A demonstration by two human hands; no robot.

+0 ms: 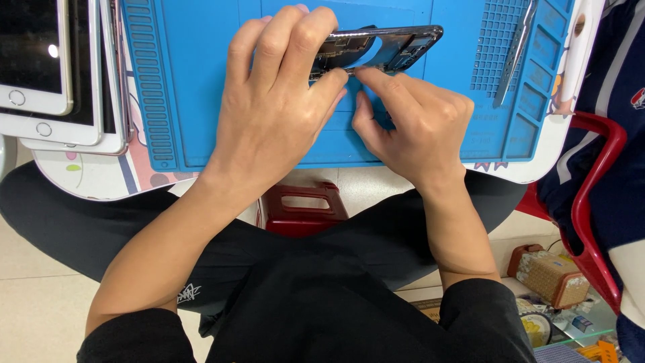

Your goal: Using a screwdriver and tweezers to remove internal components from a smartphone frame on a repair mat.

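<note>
Left hand point(272, 101) closes over the opened phone frame point(379, 48), pressing it onto the blue mat point(195, 81) on the bench so it cannot slide. Right hand point(413, 124) pinches something small at its lower edge; what it is, I cannot tell.

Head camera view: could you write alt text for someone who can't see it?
Two bare hands work on an opened phone frame on a blue repair mat: the left hand grips it while the right hand pinches at its lower edge. White phones are stacked at left; metal tweezers lie at right.
</note>
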